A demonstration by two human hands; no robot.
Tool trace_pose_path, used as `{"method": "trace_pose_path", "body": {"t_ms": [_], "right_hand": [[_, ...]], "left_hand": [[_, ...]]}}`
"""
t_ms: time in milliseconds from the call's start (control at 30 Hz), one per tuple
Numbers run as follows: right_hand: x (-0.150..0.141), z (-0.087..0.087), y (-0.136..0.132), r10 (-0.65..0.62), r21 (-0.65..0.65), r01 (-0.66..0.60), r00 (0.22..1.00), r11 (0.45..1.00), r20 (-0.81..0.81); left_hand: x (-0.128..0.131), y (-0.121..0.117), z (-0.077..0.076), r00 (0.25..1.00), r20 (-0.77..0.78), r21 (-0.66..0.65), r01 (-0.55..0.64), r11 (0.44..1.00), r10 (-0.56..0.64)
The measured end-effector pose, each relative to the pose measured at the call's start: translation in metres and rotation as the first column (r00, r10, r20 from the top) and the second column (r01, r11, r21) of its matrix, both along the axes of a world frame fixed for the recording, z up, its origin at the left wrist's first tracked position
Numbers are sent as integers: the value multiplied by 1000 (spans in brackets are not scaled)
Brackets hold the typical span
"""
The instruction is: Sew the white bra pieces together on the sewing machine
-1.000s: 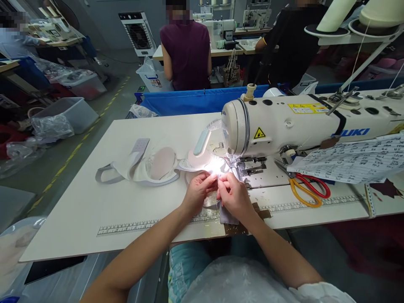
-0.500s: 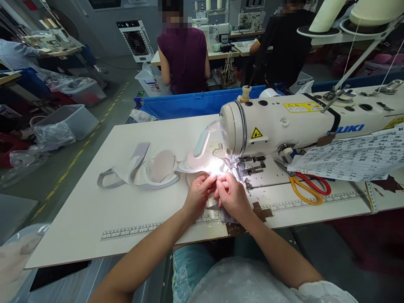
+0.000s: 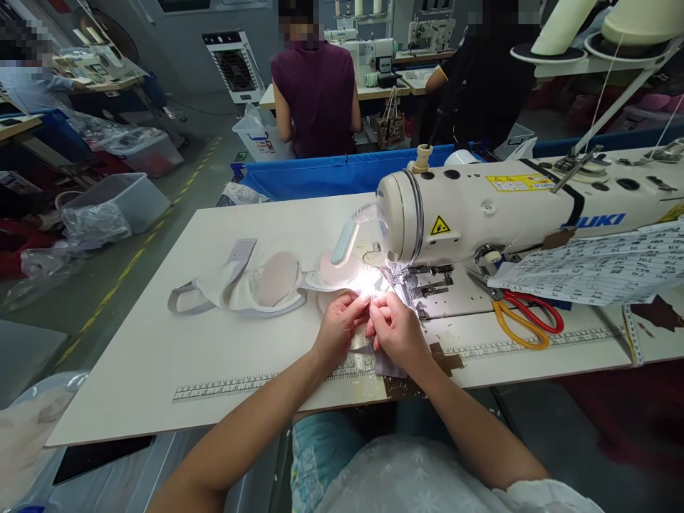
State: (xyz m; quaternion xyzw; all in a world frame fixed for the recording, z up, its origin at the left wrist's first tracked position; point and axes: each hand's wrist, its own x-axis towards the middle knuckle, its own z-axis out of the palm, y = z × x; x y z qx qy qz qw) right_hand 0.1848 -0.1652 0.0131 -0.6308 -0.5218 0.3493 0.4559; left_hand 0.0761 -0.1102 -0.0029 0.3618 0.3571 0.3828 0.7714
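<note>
blue "juki" marks the sewing machine (image 3: 470,206); the pale bra (image 3: 267,283) lies lengthwise left-to-right on the tabletop (image 3: 160,356), looped end leftward, left hand (image 3: 340,324) and right hand (image 3: 394,329) pinching its fabric.

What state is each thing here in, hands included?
Left hand: fingers pinched on the bra.
Right hand: fingertips pinched on it too.
Bra: loosely spread out.
Scissors: lying down, blade gap unclear.
Sewing machine: lit near the needle, running unclear.
Printed sheet: curved.
Clear bin: open.
</note>
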Motion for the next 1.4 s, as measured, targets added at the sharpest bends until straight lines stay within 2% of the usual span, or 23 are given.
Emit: {"method": "trace_pose_path", "body": {"t_ms": [333,1400], "right_hand": [[0,-4,-2,-5,19,6,999,1000,-49],[1,-2,1,-1,-5,1,998,1000,-65]], "left_hand": [[0,-1,1,1000,5,10,16,1000,-16],[1,0,0,1000,1,-2,-2,1000,2]]}}
